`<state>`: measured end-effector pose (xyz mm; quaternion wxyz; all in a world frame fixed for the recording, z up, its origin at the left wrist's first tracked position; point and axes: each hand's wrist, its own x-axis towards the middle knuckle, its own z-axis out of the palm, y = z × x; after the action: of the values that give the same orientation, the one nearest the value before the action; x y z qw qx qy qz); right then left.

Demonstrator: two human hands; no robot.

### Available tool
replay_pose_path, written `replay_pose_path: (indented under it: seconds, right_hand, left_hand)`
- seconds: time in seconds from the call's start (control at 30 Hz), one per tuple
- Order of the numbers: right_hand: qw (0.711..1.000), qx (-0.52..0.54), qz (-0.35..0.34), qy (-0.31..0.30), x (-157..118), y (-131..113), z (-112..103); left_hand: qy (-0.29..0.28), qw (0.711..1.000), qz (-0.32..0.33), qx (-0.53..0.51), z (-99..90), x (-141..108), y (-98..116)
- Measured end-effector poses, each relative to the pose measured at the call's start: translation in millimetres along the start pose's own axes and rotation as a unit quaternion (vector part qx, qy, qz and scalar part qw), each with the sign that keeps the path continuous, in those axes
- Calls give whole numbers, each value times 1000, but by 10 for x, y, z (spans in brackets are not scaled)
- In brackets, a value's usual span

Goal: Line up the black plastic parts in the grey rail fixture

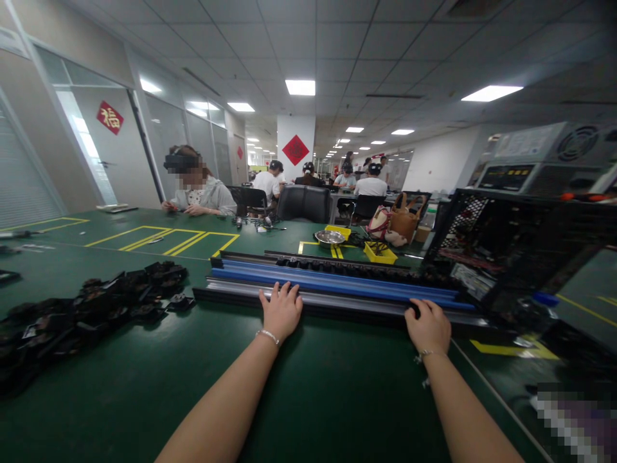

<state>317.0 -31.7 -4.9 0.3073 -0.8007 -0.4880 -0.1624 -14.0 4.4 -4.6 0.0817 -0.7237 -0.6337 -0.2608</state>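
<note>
A long grey rail with black edges (pixel 236 289) lies across the green table in front of me. My left hand (pixel 282 310) rests on it left of the middle, its fingers spread over the top and holding nothing. Toward the right end, my right hand (pixel 430 325) curls over the same rail with bent fingers. Directly behind lies a long blue rail (pixel 337 281), about parallel to the grey one. Farther back is a dark rail (pixel 250 256), with a row of small black parts (pixel 328 265) along it.
Black fan-like parts (pixel 106 302) are heaped at left. An open computer case (pixel 520 251) with power supplies (pixel 549 148) on top stands at right, near a blue-capped bottle (pixel 535 315). A metal bowl (pixel 330 237) and yellow tray (pixel 380 252) sit behind. A co-worker (pixel 202 193) sits across.
</note>
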Motion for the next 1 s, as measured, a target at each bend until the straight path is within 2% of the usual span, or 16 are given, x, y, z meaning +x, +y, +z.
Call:
replay_pose_path:
  seconds: [0.2,0.63,1.0]
  right_hand:
    - [1000,0,-27,-12,22,69,19]
    - [1000,-4,-27,-14,10,41,12]
    - [999,-8,-21,-29,-18,-29,-39]
  left_hand:
    - [1,1000,3,-5,-7,1,-21]
    - [10,1000,6,-11,10,0,-35]
    - [-19,1000,-1,-10,-41,1,-20]
